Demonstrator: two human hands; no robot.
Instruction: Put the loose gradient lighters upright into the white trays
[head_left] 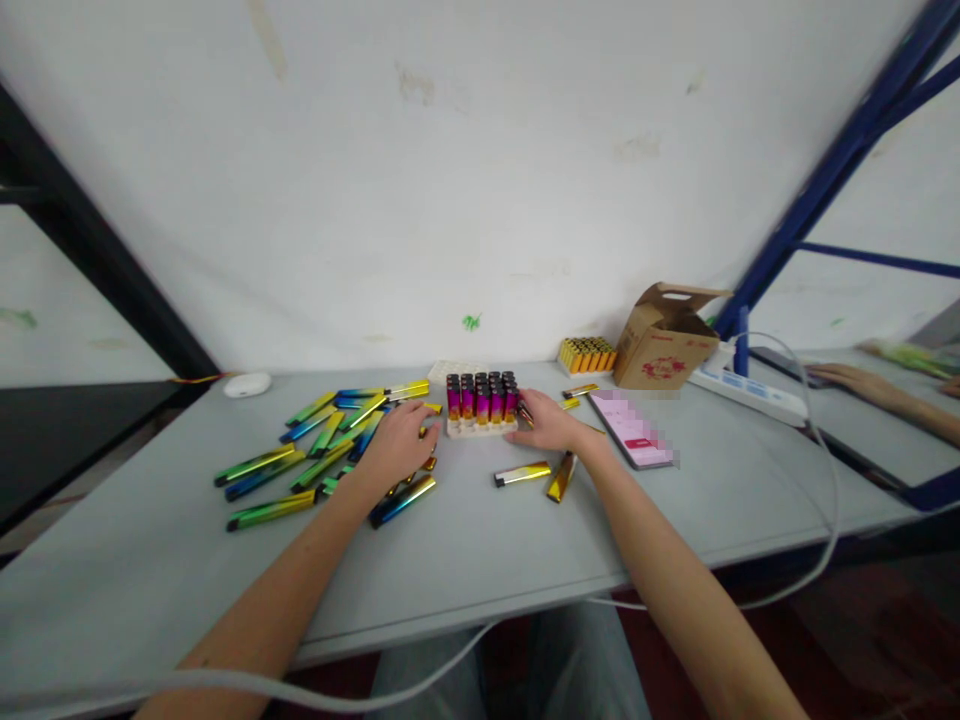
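A white rack (pixel 480 428) holding upright purple-and-orange lighters (pixel 482 397) with dark tops stands at the middle of the table. My right hand (pixel 553 424) is at the rack's right end, thumb at its front corner and forefinger beside the lighters. A dark, shiny lighter end (pixel 526 412) shows between those fingers; whether it is gripped is unclear. To the rack's left, my left hand (pixel 397 440) rests over the edge of a loose pile of shiny green, yellow and blue lighters (pixel 326 465), fingers apart. The hand partly hides the lighters under it.
Gold-and-silver lighters (pixel 523 474) and a phone (pixel 632 430) lie at the right. Behind are a rack of yellow lighters (pixel 587 355), an open cardboard box (pixel 664 345) and a power strip (pixel 750 393). A white case (pixel 247 385) sits far left. Another person's arm (pixel 885 390) shows far right.
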